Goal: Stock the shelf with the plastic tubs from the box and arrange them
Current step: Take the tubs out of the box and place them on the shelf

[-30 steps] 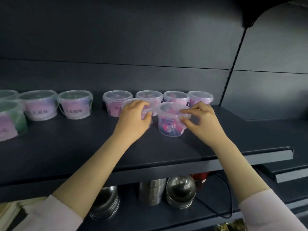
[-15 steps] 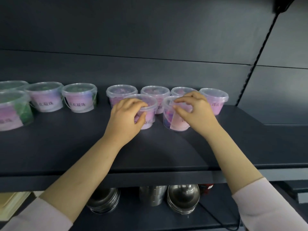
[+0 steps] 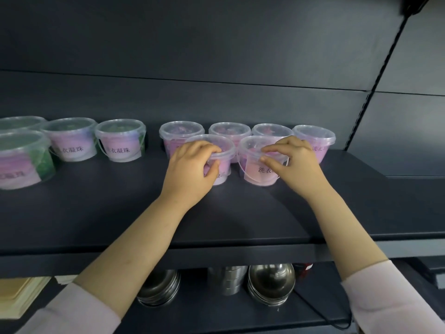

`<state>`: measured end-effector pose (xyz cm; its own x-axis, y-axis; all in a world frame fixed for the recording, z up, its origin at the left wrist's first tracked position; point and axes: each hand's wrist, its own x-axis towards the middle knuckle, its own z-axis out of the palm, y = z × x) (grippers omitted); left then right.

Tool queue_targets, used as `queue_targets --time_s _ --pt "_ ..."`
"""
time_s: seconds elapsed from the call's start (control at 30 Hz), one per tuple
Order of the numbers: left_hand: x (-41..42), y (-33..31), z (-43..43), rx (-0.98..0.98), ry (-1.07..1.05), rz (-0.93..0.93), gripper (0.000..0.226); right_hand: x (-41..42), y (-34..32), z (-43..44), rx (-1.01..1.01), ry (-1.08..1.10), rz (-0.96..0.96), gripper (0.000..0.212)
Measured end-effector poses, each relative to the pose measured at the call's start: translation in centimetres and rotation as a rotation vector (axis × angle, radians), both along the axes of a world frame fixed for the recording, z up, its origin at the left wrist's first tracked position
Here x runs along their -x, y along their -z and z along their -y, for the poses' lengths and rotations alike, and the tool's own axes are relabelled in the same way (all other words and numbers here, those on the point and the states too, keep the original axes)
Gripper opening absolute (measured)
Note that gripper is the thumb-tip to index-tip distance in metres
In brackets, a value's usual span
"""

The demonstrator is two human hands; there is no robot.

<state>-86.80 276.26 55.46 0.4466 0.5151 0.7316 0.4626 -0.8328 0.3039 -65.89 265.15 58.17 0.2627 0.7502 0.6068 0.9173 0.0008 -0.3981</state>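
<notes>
Head view: two clear plastic tubs with pale lids stand upright side by side on the dark shelf [image 3: 115,213], forming a front row just ahead of four others. The left front tub [image 3: 212,143] is grasped by the left grip [image 3: 190,169], with the fingers curled over the near rim of the lid and the thumb against the side wall. The right front tub [image 3: 255,171] is grasped by the right grip [image 3: 297,166], with the fingertips on the lid's edge and the thumb pressed on the wall beside its pink label printed with dark characters. A thin clear handle hangs down this tub's left side. The two tubs are close together but do not seem to touch.

Right behind them runs the back row [image 3: 230,130] of four similar pink-filled tubs, lined up near the shelf's rear panel; the rightmost one [image 3: 317,137] shows past the right wrist.

Further left, set apart by a gap, stands a second group [image 3: 120,141] of larger tubs with pink labels and green contents, two at the back and one nearer at the frame's edge [image 3: 21,162].

Both forearms reach up over the shelf's front lip, with pale pink sleeves [image 3: 72,314] at the bottom corners.

Below, on the lower shelf, sit stacked steel bowls [image 3: 271,283], a stack of steel cups [image 3: 227,280] and a black cable [image 3: 325,319].
</notes>
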Motion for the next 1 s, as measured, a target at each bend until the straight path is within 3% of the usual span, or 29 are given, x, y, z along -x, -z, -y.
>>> queue_targets --time_s 0.27,0.47,0.7,0.83,1.0 --pt "0.5 -0.2 0.3 0.004 0.031 -0.001 0.033 2.4 -1.8 0.9 0.086 0.120 0.006 0.036" --pt "0.7 -1.4 2.6 -0.054 0.091 0.001 0.038 5.1 -3.1 9.2 -0.005 0.358 0.195 0.028" --pt "-1.6 0.4 13.0 -0.324 0.438 0.050 0.035 9.9 0.8 23.4 -0.077 0.745 0.333 0.034" --pt "-3.2 4.2 19.1 -0.344 0.656 -0.081 0.037 12.2 5.9 31.4 -0.025 0.926 0.269 0.035" --pt "-5.8 10.3 25.3 -0.225 0.871 -0.262 0.039 13.5 13.5 39.6 0.050 1.111 0.014 0.036"
